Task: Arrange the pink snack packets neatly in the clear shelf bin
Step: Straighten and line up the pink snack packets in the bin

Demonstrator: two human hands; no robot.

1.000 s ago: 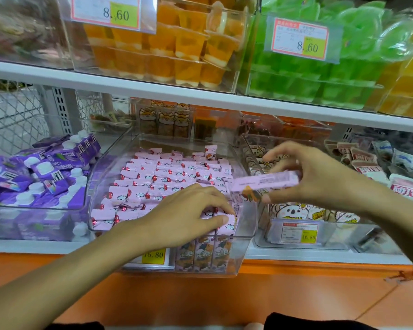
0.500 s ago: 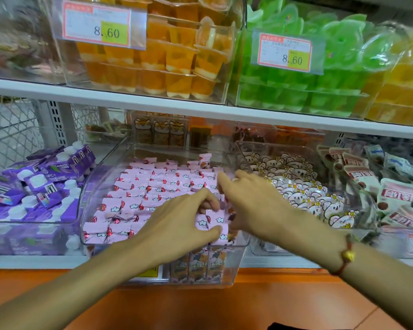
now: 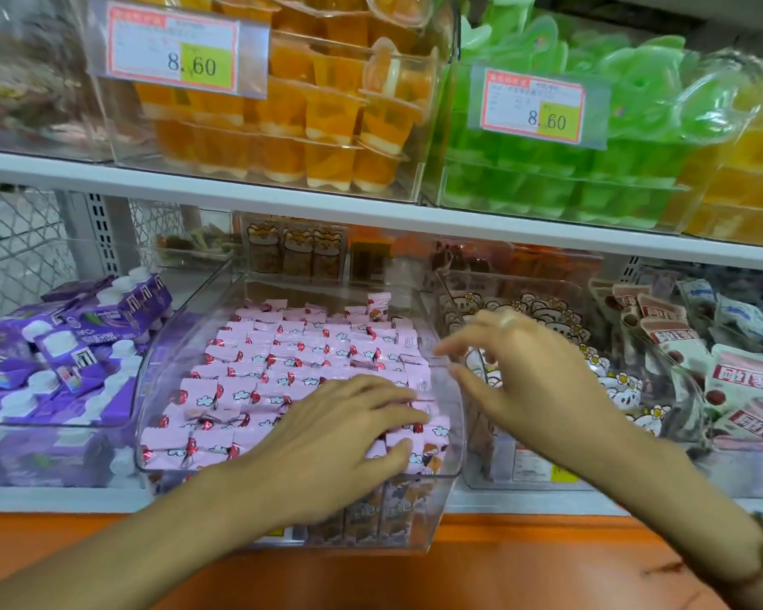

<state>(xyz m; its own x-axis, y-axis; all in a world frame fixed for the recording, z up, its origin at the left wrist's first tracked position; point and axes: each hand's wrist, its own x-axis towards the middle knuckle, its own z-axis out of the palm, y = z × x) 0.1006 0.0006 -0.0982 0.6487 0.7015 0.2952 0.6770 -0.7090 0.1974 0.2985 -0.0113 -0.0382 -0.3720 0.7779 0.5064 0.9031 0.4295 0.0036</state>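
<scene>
The left hand (image 3: 340,438) lies flat, fingers straight, on the front packets (image 3: 283,367) in the bin (image 3: 452,433), nearer than the right hand (image 3: 520,367), which hovers loosely open at their right edge

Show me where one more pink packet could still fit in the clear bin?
Bare room shows at the back of the clear bin, between the last row of pink packets and the rear wall. The front is crowded, under the left hand. The right hand hovers over the right wall.

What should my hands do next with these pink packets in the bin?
Probably straighten the front-left packets next. The left hand lies flat on the pink snack packets at the front right of the clear bin, and the right hand hovers open, holding nothing. The back rows look even, while several at front left sit crooked.
</scene>
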